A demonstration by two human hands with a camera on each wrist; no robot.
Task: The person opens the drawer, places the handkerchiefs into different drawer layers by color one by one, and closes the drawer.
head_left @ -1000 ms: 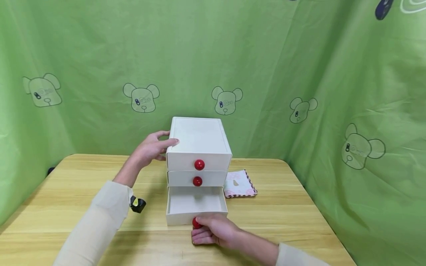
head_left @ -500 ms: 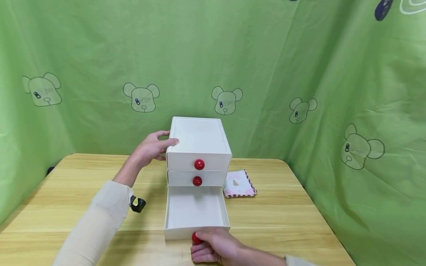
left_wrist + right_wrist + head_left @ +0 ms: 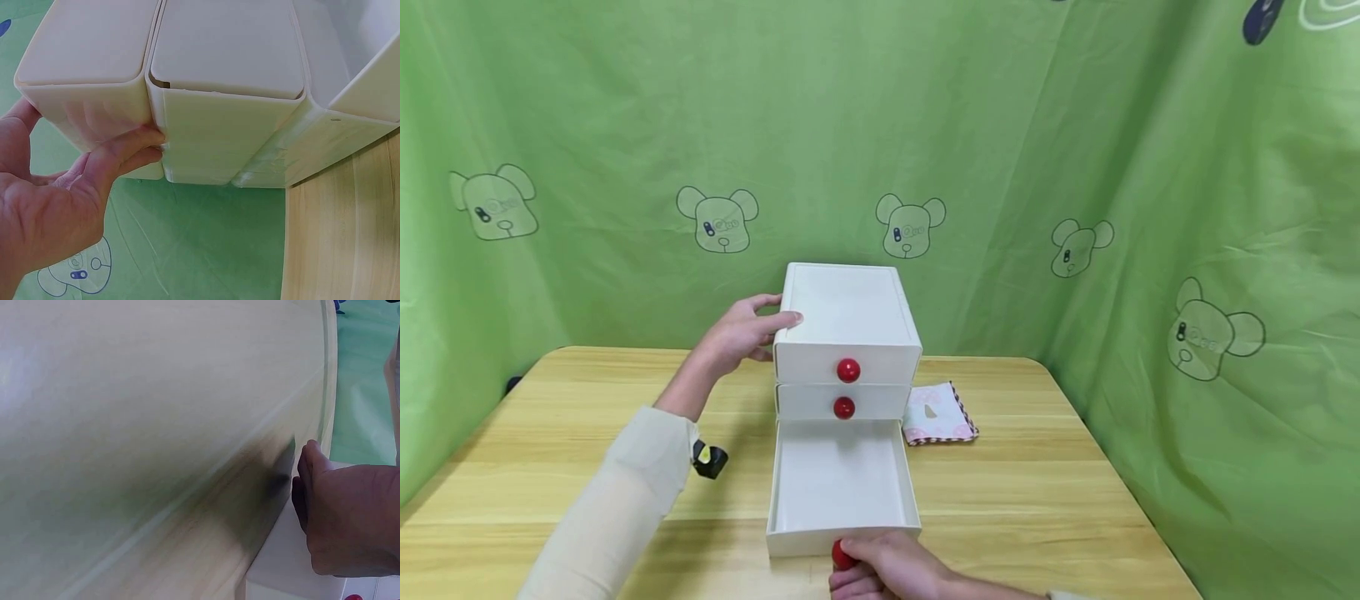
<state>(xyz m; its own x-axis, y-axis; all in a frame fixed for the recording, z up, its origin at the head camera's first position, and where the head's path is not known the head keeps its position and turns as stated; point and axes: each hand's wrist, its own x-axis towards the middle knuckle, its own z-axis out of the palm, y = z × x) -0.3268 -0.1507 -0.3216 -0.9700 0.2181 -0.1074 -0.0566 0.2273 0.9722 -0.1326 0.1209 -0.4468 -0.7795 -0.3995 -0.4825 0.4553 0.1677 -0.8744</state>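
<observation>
A white cabinet of three stacked drawers (image 3: 848, 304) stands mid-table in the head view, each front bearing a round red knob. Its bottom drawer (image 3: 797, 546) is pulled far out, with nothing inside the visible part. My right hand (image 3: 895, 568) pinches that drawer's red knob (image 3: 841, 557) between thumb and fingers. At the cabinet's upper left, my left hand (image 3: 737, 335) rests its thumb on the top edge. In the left wrist view, the fingers of the left hand (image 3: 56, 200) press extended along the cabinet side. The right wrist view hides the gripped knob behind the right hand (image 3: 353, 515).
A folded cloth (image 3: 938, 414) with a checked edge lies right of the cabinet on the wooden table (image 3: 1037, 483). Green curtains (image 3: 820, 125) printed with bear heads hang behind and at both sides. A black strap (image 3: 709, 460) sits at my left wrist.
The bottom drawer has slid toward me, drawn by my right hand on its knob, and more of its floor shows. My left hand stays on the cabinet.
</observation>
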